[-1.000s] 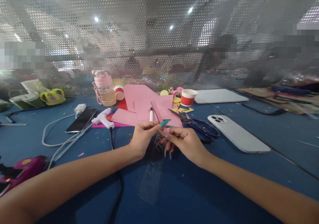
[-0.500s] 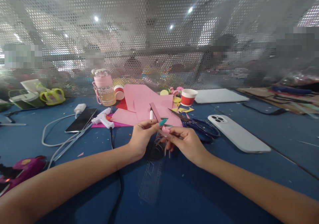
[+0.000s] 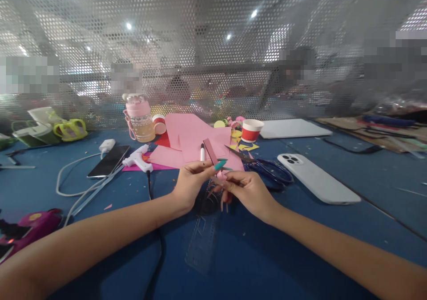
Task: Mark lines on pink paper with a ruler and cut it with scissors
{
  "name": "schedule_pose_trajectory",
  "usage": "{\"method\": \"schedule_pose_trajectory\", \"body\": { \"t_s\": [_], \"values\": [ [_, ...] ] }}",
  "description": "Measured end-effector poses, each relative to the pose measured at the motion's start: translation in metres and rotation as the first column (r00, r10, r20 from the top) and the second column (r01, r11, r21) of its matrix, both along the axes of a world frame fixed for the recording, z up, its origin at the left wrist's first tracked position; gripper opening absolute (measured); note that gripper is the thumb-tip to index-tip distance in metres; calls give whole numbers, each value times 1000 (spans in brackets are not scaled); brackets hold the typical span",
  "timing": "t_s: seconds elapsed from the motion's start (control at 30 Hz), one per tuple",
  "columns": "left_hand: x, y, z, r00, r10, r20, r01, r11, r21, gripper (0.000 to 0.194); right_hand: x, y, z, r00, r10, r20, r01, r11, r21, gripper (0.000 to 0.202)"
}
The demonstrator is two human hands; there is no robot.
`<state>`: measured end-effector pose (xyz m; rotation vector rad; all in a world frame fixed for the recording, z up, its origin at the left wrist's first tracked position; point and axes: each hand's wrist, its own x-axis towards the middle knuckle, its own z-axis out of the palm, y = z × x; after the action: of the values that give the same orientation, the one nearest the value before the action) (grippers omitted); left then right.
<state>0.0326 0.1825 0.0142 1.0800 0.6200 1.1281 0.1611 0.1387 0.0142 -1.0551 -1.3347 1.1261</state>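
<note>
My left hand (image 3: 192,180) pinches a narrow pink paper strip (image 3: 210,151) between thumb and fingers. Its long end points up and away, and its near end curls between both hands. Closed on that curled end is my right hand (image 3: 251,191), thumb against fingertips. Below the hands a clear plastic ruler (image 3: 200,244) lies on the table. Pink paper sheets (image 3: 196,133) are spread behind the hands, with a marker (image 3: 202,152) in front of them. Dark blue-handled scissors (image 3: 270,171) rest just beyond my right hand.
A white glue gun (image 3: 137,158), a black phone (image 3: 108,161) and a white charger (image 3: 106,145) lie left. A pink-topped bottle (image 3: 138,117) stands behind. Right are a red-and-white paper cup (image 3: 251,131), a white phone (image 3: 316,177) and a flat white slab (image 3: 295,128).
The strip's long end has swung slightly to the right and looks a little more upright. Both hands keep their hold at nearly the same spot.
</note>
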Motion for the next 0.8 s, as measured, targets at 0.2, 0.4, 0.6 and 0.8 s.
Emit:
{"method": "schedule_pose_trajectory", "body": {
  "t_s": [0.2,0.4,0.6,0.8],
  "values": [
    [0,2,-1,1000,14,11,-14,1000,16,14,2,0,-1,999,7,35,-8,1000,25,37],
    [0,0,1,998,38,-42,-36,999,27,17,3,0,-2,999,19,27,-20,999,29,35],
    [0,-4,4,997,-25,-80,29,998,60,21,3,0,-2,999,-27,-26,29,998,52,33],
    [-1,-8,5,989,-114,-99,117,993,28,20,5,3,-4,994,-110,-17,111,990,85,30]
  ]
}}
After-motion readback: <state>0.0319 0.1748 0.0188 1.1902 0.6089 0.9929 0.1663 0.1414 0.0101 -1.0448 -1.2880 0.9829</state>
